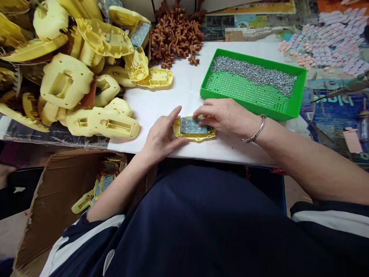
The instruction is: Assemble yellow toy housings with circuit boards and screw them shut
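A yellow plastic shell (pixel 196 137) lies open side up on the white tabletop in front of me, with a greenish circuit board (pixel 190 125) inside it. My left hand (pixel 161 134) grips the shell's left end, thumb on the near side and fingers on the far side. Above the board's right part, my right hand (pixel 223 115) has its fingers bent and drawn together, touching the board or just over it. Whatever those fingertips hold, if anything, is hidden. Just beyond my right hand stands a green tray (pixel 301 90) with many small metal screws (pixel 256 75).
Yellow plastic shells (pixel 67 82) are heaped on the left. Behind lies a pile of brown plastic parts (pixel 175 34). Small pale pink parts (pixel 334 42) spread at the far right, near a power screwdriver (pixel 357 82). A cardboard box (pixel 54 188) below left holds assembled pieces.
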The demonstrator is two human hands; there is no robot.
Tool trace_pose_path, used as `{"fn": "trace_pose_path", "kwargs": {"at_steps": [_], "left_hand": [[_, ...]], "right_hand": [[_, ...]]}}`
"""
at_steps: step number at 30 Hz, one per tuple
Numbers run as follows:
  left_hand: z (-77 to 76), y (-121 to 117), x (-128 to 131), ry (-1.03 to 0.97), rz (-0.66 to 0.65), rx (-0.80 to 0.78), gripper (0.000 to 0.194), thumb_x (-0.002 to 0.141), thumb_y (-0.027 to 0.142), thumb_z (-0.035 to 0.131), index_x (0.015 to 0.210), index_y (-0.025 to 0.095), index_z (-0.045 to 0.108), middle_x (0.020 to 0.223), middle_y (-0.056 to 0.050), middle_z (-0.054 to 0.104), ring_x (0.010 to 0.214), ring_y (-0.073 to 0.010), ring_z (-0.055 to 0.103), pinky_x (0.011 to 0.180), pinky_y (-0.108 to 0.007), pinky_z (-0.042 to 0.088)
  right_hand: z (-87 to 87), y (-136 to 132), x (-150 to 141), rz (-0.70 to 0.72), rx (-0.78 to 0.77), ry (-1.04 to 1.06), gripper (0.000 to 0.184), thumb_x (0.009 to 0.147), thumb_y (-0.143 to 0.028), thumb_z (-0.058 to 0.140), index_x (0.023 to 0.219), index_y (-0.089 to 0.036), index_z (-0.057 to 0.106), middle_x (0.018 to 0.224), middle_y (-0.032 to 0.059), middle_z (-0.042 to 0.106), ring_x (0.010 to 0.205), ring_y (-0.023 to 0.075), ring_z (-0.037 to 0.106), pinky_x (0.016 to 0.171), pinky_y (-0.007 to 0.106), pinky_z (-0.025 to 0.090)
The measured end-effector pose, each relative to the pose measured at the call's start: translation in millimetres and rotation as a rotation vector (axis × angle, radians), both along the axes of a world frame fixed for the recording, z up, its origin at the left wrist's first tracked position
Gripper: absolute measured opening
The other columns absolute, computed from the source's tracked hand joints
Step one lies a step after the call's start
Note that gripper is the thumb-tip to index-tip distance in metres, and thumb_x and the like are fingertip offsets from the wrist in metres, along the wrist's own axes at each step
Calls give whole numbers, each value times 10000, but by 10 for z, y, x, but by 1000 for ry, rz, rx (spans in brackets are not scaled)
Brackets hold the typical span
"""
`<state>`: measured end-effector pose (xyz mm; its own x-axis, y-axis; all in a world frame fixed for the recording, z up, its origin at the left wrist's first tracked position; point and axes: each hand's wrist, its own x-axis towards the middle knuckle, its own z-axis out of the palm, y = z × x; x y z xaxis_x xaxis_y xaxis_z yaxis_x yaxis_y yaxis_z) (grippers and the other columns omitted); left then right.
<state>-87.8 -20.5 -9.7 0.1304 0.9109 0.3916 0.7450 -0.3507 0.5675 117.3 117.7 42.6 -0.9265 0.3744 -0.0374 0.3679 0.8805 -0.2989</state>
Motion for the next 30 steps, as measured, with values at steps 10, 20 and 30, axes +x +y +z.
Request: {"fn": "trace_pose_path", "kwargs": {"at_steps": [10, 20, 30], "left_hand": [[-29, 3, 163, 64, 29, 56, 804, 894, 588, 639, 1534, 220, 320, 1170, -98, 661, 992, -232, 627, 869, -359, 520], [143, 37, 241, 179, 42, 7, 741, 881, 664, 600, 1410, 159, 480, 1171, -122, 600, 1067, -256, 585, 912, -376, 501], [34, 311, 576, 228, 137, 35, 244, 897, 410, 595, 987, 183, 611, 1142, -109, 620, 1001, -253, 555, 847, -391, 479]], "right_hand": [[-149, 55, 289, 60, 10, 192, 490, 951, -528, 541, 1241, -148, 648, 1031, 98, 623, 799, 159, 535, 710, 279, 403], [-354, 54, 442, -61, -99, 448, 499, 949, -569, 537, 1130, -120, 656, 993, 82, 630, 664, 105, 547, 668, 276, 461], [-412, -44, 432, -155, -10, 544, 447, 953, -550, 539, 1121, -153, 655, 944, 65, 636, 663, 130, 535, 641, 293, 459]]}}
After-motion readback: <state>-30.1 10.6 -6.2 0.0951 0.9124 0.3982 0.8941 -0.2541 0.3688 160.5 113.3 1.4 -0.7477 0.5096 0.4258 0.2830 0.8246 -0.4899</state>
